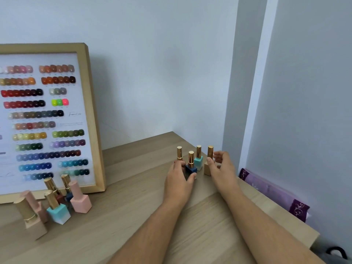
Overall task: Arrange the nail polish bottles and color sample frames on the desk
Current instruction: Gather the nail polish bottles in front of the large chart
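Far left, the color sample frame (89, 119) leans on the wall with a loose cluster of polish bottles (57, 204) in front of it, the rest of the sorting by my guess. Right of the frame, near the desk (133, 216) corner, four gold-capped bottles stand close together. Left hand (180, 177) has fingers curled round the navy bottle (191, 168); right hand (221, 166) pinches the beige bottle (208, 167), teal bottle (198, 161) between them. Looks like row-tidying; next up probably nudging these into line without tipping neighbours.

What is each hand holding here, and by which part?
Left hand grips the dark blue square bottle by its base; right hand touches the beige square bottle at its base, but a firm grip cannot be told.
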The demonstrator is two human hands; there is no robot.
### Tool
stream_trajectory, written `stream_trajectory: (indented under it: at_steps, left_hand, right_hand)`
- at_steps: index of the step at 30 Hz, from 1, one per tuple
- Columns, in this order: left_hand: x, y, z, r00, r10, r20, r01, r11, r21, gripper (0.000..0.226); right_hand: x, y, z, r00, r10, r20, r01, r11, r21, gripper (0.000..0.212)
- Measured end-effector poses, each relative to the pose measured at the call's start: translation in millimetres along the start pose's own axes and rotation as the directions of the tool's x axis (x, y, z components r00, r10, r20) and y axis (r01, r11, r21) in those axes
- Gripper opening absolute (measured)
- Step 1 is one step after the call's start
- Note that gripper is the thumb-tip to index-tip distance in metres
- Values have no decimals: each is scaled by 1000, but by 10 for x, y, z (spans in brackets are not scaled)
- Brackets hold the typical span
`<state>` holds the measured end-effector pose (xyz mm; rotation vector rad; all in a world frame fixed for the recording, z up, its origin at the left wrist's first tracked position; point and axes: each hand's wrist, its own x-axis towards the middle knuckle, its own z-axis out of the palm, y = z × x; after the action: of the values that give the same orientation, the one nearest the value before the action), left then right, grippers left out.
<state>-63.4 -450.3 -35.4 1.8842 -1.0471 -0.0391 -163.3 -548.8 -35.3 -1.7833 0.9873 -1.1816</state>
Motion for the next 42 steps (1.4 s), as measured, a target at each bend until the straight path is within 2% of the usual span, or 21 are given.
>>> stream_trajectory:
  at_steps: [4, 6, 10, 14, 18, 22, 25, 27, 29, 31, 35, 42]
  left_hand:
    - [-140, -5, -129, 1000, -11, -6, 11, 999, -43, 37]
    - [-272, -31, -259, 1000, 12, -3, -12, 999, -47, 34]
    - [-612, -110, -617, 994, 107, -9, -107, 994, -36, 29]
    - [-940, -270, -1124, 986, 168, -15, -167, 985, 42, 26]
    - [-1206, -520, -1766, 978, 179, -111, -169, 981, 98, 20]
    - [-1345, -868, -2381, 935, 120, -334, -81, 988, 129, 20]
    - [-1301, -1149, -2705, 894, -48, -446, 101, 990, 95, 26]
    - [-1219, -1322, -2854, 882, -204, -424, 239, 970, 31, 35]
    - [-1130, -1426, -2934, 890, -301, -343, 300, 952, -57, 44]
    - [-1069, -1493, -2963, 902, -310, -300, 300, 951, -81, 48]
    - [-997, -1553, -2933, 928, -273, -253, 281, 960, -3, 52]
    - [-961, -1626, -2920, 933, -277, -232, 287, 958, 13, 38]
  right_hand:
    - [-202, -92, -103, 990, -22, -141, 23, 1000, 6, 17]
    - [-357, -155, -136, 984, -93, -150, 90, 996, -27, 15]
    - [-709, -325, -51, 964, -266, 3, 266, 962, -69, 16]
    - [-1030, -559, 234, 921, -331, 207, 349, 935, -57, 15]
    - [-1316, -789, 634, 846, -385, 369, 406, 914, 21, 17]
    - [-1531, -998, 1112, 784, -407, 468, 406, 907, 109, 24]
    - [-1586, -1102, 1431, 772, -388, 503, 375, 918, 133, 28]
    - [-1578, -1143, 1613, 782, -350, 516, 339, 933, 119, 33]
    - [-1542, -1165, 1743, 793, -310, 524, 305, 947, 100, 39]
    - [-1513, -1184, 1842, 797, -267, 542, 269, 960, 77, 41]
    - [-1488, -1216, 1957, 788, -227, 572, 231, 971, 66, 37]
    - [-1469, -1253, 2025, 789, -198, 581, 245, 970, -3, 26]
